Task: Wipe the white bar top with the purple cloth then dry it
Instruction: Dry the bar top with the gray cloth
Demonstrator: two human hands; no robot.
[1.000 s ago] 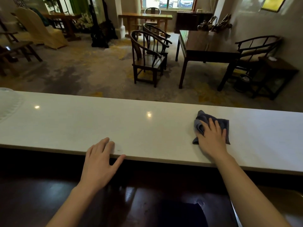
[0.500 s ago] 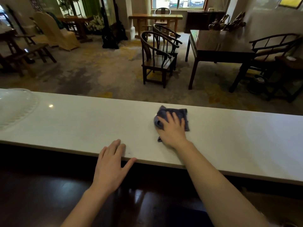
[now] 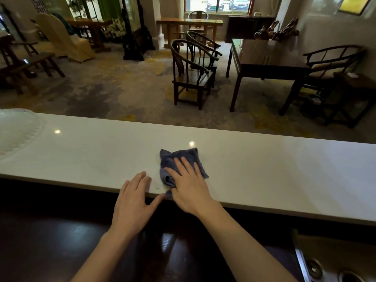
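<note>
The white bar top (image 3: 274, 169) runs across the view from left to right. A folded purple cloth (image 3: 179, 157) lies on it near the front edge, in the middle. My right hand (image 3: 189, 188) presses flat on the cloth's near half, fingers spread over it. My left hand (image 3: 134, 200) rests flat on the bar's front edge just left of the cloth, fingers apart, thumb almost touching the cloth's corner. It holds nothing.
A white ribbed dish or cover (image 3: 16, 131) sits on the bar at the far left. Below the bar is a dark wooden counter (image 3: 50, 241), with a metal sink edge (image 3: 317, 269) at lower right. Chairs (image 3: 189, 78) and tables stand beyond the bar.
My right hand has slid the cloth leftward along the bar and closer to the front edge, until it lies beside my left hand. My left hand has stayed on the bar edge.
</note>
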